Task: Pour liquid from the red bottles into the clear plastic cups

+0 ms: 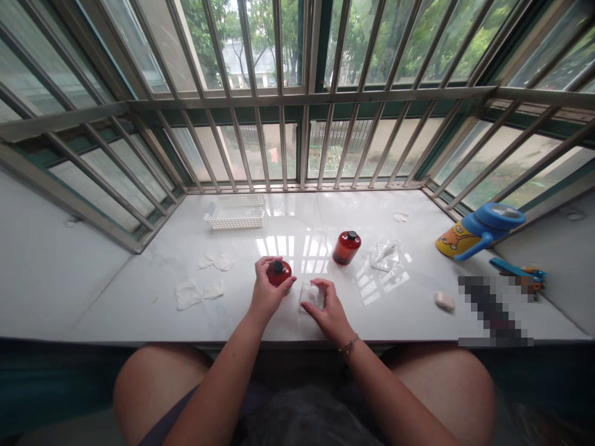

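My left hand (266, 282) wraps the nearer red bottle (285, 271); apart from it, my right (328, 302) pinches a clear piece (312, 296). I'm seemingly steadying both; moving either calls for a gentle hold.

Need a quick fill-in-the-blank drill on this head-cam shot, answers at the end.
1. The left hand holds a red bottle with a ____ cap.
2. In the other hand, the ____ one, is a clear item.
3. Besides the held bottle, ____ more red bottle stands on the white surface.
4. The yellow jug lying or leaning toward the windows has a ____ handle.

Missing words: black; right; one; blue.
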Demonstrator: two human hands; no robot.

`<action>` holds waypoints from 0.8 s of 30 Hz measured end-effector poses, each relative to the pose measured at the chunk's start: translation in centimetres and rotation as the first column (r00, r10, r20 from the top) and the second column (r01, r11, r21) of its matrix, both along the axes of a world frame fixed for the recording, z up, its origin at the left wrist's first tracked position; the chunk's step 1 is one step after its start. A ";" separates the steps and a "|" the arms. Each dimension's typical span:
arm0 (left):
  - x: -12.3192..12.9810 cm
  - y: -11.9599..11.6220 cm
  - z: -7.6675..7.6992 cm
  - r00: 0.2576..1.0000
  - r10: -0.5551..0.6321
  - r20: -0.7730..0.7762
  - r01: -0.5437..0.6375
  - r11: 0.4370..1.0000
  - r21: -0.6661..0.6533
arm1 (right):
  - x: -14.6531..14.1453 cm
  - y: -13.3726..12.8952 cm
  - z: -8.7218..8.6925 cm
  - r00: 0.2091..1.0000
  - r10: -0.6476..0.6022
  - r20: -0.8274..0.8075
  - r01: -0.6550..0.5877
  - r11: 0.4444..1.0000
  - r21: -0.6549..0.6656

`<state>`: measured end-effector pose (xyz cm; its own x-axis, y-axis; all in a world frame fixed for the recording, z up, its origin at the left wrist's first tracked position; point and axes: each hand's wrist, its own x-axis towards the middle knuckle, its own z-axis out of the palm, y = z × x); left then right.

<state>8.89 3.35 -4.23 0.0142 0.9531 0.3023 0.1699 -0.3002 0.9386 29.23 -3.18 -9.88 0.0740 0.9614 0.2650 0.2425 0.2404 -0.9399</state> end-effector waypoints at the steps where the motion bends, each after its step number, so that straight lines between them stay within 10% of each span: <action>1: -0.1 0.0 0.1 0.999 -0.002 -0.037 0.002 1.000 0.003 | 0.0 0.0 0.0 1.000 -0.010 -0.018 0.010 1.000 0.000; 24: 0.0 0.1 -0.1 0.999 -0.015 0.034 0.016 0.999 -0.036 | 0.0 0.0 0.0 0.999 0.024 0.040 -0.024 1.000 0.017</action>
